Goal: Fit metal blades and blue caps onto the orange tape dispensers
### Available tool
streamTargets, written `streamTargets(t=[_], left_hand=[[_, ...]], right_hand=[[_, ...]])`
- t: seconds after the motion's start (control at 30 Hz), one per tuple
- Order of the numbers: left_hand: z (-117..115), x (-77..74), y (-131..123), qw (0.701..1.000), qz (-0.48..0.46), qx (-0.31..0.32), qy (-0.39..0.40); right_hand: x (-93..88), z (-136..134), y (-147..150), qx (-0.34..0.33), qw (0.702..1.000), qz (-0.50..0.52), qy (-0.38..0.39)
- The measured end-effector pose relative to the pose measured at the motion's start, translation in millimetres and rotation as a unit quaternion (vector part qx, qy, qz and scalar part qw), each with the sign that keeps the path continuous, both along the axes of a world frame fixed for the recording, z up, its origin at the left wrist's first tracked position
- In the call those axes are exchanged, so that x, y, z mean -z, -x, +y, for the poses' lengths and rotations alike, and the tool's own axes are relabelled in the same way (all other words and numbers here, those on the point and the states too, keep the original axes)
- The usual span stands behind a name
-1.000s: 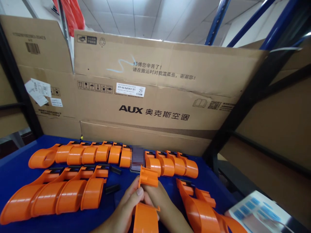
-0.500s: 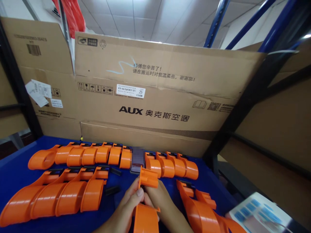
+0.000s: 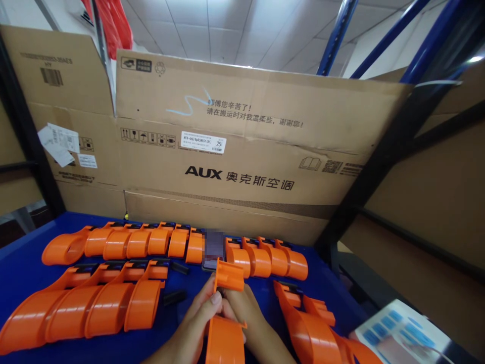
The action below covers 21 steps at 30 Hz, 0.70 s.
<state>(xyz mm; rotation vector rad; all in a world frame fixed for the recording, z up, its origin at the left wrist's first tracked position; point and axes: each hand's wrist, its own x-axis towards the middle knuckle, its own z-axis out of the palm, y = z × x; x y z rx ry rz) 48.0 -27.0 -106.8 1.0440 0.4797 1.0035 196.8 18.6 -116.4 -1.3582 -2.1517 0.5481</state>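
Observation:
At the front centre is an orange plastic piece with a curved band, which looks like a tape dispenser (image 3: 226, 341). My left hand (image 3: 202, 307) is closed around its narrow middle, with the thumb on the near side. From the right, my right hand (image 3: 238, 299) reaches behind the same piece and grips it; most of its fingers are hidden. Two small black bars (image 3: 175, 298) lie on the blue surface left of my hands. More orange pieces of the same kind, many with black parts at their tops, lie in a back row (image 3: 137, 243), at front left (image 3: 108, 309) and at front right (image 3: 314, 333).
A blurred dark phone-like slab (image 3: 214, 247) stands in the back row. Behind it rises a cardboard wall (image 3: 242, 151). A white box with blue patches (image 3: 401, 331) sits at the right, beside a dark rack post (image 3: 364, 146). The worktop (image 3: 261, 293) is blue.
The view has shifted very slightly. Both hands keep their hold on the orange piece, which sits a touch further left and higher in the picture.

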Motion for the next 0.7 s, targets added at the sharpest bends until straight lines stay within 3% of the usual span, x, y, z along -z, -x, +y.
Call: streamTargets(t=[0.23,0.43,0.7], left_hand=[[0,-0.9,1,1.0,0.009,0.006,0.007],[2,-3.3,2,1.0,0.006,-0.001,0.027],[5,-6.2,7,0.999,0.007,-0.017,0.04]], right_hand=[[0.2,-1,1,-0.014,1.0,0.023,0.008],[-12.0,-10,2,-0.04,0.998,0.045,0.015],[-28.9,-15,2,-0.087,0.989,0.11,-0.049]])
